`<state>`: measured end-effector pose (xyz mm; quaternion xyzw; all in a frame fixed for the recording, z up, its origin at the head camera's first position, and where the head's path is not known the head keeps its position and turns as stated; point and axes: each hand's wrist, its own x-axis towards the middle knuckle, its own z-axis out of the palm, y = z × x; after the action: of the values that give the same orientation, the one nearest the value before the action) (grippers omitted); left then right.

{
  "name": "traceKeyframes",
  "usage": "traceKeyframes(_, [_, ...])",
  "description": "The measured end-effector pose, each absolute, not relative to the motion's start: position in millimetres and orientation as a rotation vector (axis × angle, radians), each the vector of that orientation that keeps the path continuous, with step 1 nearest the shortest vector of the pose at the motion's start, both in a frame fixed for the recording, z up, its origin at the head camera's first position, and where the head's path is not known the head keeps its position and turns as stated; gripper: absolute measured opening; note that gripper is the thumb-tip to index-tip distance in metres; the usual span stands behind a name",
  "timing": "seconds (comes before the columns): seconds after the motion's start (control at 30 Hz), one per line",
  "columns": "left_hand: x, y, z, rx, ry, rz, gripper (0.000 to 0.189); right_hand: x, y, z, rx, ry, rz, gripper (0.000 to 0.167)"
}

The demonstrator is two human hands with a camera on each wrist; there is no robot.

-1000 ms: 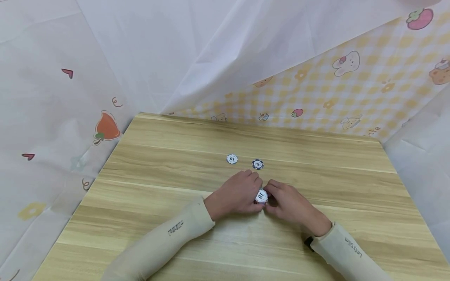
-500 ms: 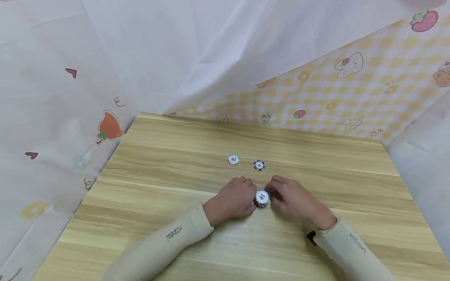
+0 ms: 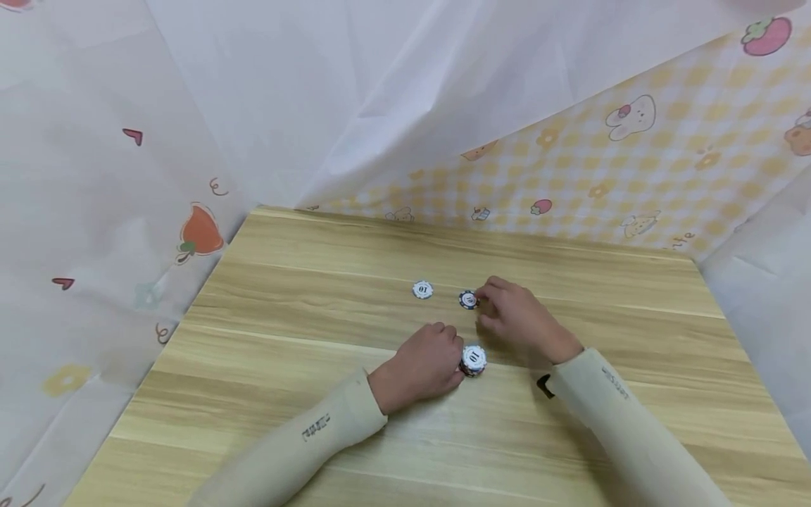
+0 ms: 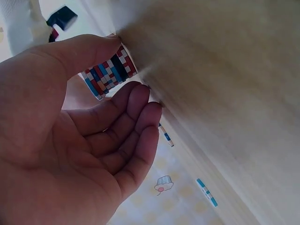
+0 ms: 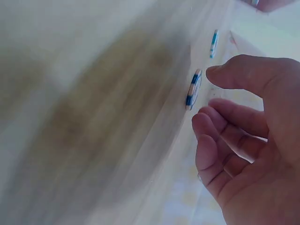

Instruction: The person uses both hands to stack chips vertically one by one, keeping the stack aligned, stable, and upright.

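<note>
A stack of poker chips [image 3: 473, 359] with a white "10" chip on top stands on the table. My left hand [image 3: 418, 366] is at its left side. In the left wrist view the chip stack [image 4: 108, 75], with its red, blue and white edges, sits between the thumb and the curled fingers. Farther back lies a single dark blue and white chip [image 3: 467, 299]. My right hand [image 3: 522, 317] is at that chip's right edge, fingers loosely bent. In the right wrist view the blue chip [image 5: 193, 90] is just beyond the thumb and fingertips, with nothing held.
A white and light blue chip [image 3: 422, 289] lies flat to the left of the dark blue one. The wood-grain table [image 3: 317, 282] meets a printed yellow checked cloth [image 3: 570, 183] at the back and a white cloth [image 3: 95, 211] at the left.
My right hand has left the stack and moved back to the dark blue chip. The left hand stays beside the stack, drawn slightly left of where it was a second ago.
</note>
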<state>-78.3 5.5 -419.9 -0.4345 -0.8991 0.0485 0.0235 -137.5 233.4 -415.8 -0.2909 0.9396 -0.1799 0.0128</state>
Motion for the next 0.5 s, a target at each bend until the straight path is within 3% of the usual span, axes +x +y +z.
traceKeyframes(0.23, [-77,5,-420,-1.349,-2.764,0.148,0.035,-159,228,-419,-0.821,2.900,-0.547,0.043])
traceKeyframes(0.5, [-77,4,-420,-1.348,-2.745,0.140,0.033,-171,223,-421,-0.793,2.866,-0.588,0.038])
